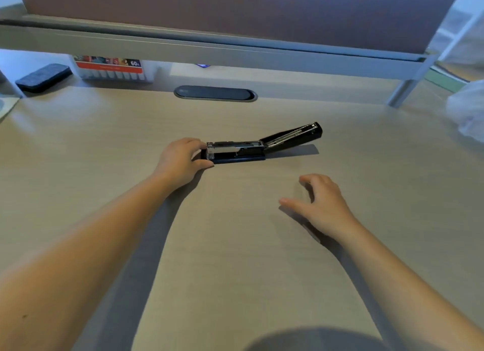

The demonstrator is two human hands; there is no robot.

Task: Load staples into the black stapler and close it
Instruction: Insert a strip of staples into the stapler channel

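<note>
The left hand (183, 158) is gripping the front end of the black stapler (235, 151), whose lid (293, 137) is lying swung open beyond the right hand (318, 201). That hand is hovering loosely open and empty. Staples cannot be made out in the tray, so loading looks unconfirmed and closing is remaining.

Stapler (235, 151) on desk (235, 246), centre

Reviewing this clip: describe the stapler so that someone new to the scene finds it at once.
On the light wooden desk, look just below the dark oval cable port. The black stapler lies there, its left end held by the left hand. Its lid is swung open to the right, baring the metal staple channel.
</note>
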